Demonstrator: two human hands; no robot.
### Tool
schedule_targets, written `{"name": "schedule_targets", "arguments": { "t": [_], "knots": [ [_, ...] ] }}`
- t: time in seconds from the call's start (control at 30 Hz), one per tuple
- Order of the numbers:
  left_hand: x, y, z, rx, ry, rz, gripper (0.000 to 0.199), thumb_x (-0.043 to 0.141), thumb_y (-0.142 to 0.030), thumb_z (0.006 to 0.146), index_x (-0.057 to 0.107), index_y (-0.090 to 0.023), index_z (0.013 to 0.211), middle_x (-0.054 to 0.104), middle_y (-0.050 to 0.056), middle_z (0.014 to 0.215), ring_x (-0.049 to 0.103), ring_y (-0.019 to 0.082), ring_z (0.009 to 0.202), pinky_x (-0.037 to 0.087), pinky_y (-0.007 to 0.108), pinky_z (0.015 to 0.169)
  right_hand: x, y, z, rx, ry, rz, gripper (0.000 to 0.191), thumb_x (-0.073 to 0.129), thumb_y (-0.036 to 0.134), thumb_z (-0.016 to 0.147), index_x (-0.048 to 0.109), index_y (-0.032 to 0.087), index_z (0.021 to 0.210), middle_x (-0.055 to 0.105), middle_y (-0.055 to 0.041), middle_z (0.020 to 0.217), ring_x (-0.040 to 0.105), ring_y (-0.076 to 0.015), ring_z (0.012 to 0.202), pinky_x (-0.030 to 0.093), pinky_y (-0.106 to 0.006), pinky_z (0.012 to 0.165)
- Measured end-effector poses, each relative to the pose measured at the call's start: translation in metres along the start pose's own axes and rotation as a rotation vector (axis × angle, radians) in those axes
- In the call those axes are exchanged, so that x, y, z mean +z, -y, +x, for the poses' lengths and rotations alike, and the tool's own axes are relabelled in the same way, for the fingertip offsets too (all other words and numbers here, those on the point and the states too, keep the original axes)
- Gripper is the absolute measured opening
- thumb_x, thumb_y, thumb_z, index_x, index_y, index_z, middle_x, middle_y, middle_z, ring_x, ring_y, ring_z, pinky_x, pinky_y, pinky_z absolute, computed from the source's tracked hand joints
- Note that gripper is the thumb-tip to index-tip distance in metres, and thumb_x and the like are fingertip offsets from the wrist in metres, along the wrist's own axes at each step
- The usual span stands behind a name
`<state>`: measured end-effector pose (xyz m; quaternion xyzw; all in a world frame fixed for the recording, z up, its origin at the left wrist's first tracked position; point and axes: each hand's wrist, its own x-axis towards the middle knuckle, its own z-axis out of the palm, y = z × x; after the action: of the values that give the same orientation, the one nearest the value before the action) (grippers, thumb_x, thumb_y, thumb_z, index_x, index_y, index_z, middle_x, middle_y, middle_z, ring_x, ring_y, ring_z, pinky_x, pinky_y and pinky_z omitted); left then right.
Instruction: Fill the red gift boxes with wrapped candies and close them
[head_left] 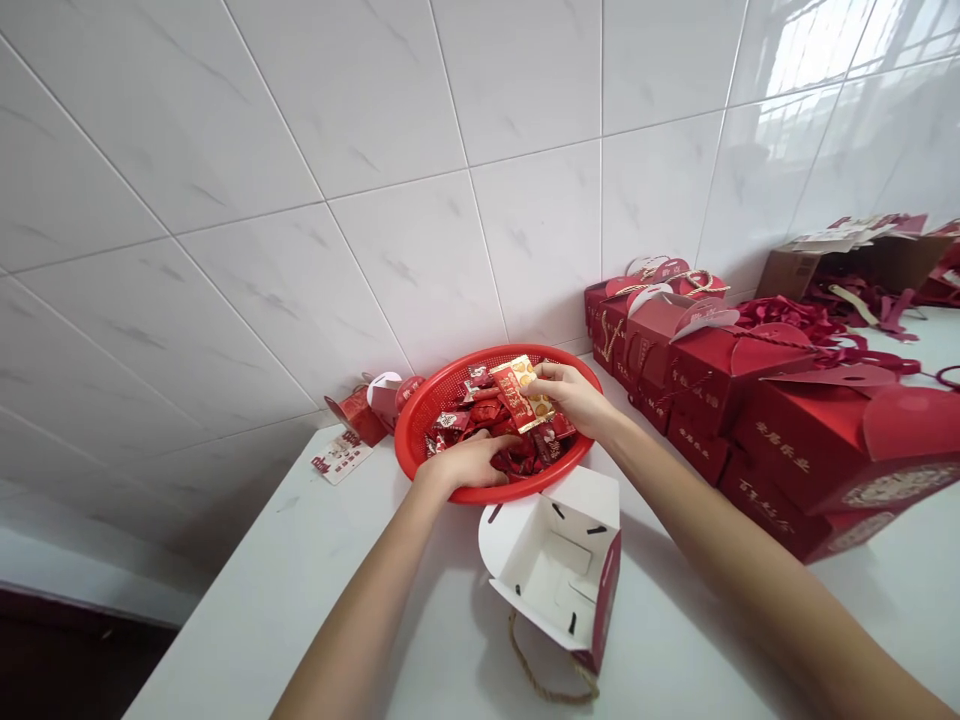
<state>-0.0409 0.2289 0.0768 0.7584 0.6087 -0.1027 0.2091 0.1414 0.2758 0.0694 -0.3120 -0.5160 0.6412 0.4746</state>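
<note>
A red plastic basket (pixel 409 440) stands on the white table by the wall, with small wrapped candies (pixel 489 412) piled in it. Over its right side my right hand (pixel 574 400) pinches a red-and-yellow snack packet (pixel 514 390) between thumb and fingers. My left hand (pixel 471 462) reaches over the near rim into the pile, fingers apart and touching the candies; nothing shows in its grasp. Just in front of the basket stands an open gift box (pixel 551 565), white inside and dark red outside. It looks empty, and a rope handle hangs from its near side.
Stacked red gift boxes (pixel 705 370) line the right side along the wall. Behind them are red ribbons (pixel 787 318) and a cardboard box (pixel 885 262). Left of the basket lie a small red box (pixel 358 415) and a printed card (pixel 342 457). The table's left edge (pixel 225 568) is close.
</note>
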Motion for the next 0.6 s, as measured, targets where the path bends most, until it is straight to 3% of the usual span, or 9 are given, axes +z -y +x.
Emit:
{"name": "schedule_targets", "arguments": {
  "t": [0.17, 0.33, 0.47, 0.6],
  "knots": [
    [-0.0002, -0.0071, 0.005, 0.03, -0.007, 0.104, 0.046, 0.059, -0.029, 0.077, 0.069, -0.026, 0.122, 0.065, 0.012, 0.121, 0.062, 0.032, 0.113, 0.049, 0.036, 0.093, -0.0006, -0.0011, 0.0005, -0.024, 0.01, -0.036, 0.023, 0.077, 0.028, 0.057, 0.057, 0.019, 0.065, 0.058, 0.0046, 0.059, 0.051, -0.0098, 0.054, 0.038, -0.024, 0.051],
    [-0.0003, -0.0101, 0.0029, -0.001, -0.03, 0.149, 0.036, 0.063, -0.025, 0.074, 0.072, -0.023, 0.109, 0.072, 0.01, 0.11, 0.067, 0.03, 0.101, 0.05, 0.033, 0.081, -0.0016, -0.0023, 0.0012, -0.02, 0.011, -0.05, 0.024, 0.078, 0.029, 0.057, 0.059, 0.019, 0.068, 0.062, 0.0022, 0.065, 0.057, -0.0128, 0.061, 0.043, -0.025, 0.056],
    [0.0017, -0.0086, 0.0013, -0.008, -0.073, 0.085, 0.03, 0.066, -0.022, 0.07, 0.073, -0.024, 0.099, 0.075, 0.007, 0.103, 0.068, 0.028, 0.094, 0.046, 0.03, 0.07, -0.0019, -0.0039, 0.0019, -0.011, 0.011, -0.045, 0.024, 0.078, 0.03, 0.056, 0.06, 0.02, 0.069, 0.063, 0.0018, 0.065, 0.059, -0.0142, 0.062, 0.044, -0.026, 0.057],
    [0.0044, -0.0055, -0.0006, 0.053, -0.205, -0.105, 0.023, 0.071, -0.022, 0.067, 0.073, -0.022, 0.09, 0.075, 0.003, 0.089, 0.068, 0.024, 0.084, 0.045, 0.029, 0.066, -0.0019, -0.0049, 0.002, -0.035, -0.001, -0.044, 0.024, 0.078, 0.03, 0.056, 0.061, 0.02, 0.07, 0.063, 0.0021, 0.065, 0.057, -0.0134, 0.06, 0.043, -0.026, 0.056]
  ]
}}
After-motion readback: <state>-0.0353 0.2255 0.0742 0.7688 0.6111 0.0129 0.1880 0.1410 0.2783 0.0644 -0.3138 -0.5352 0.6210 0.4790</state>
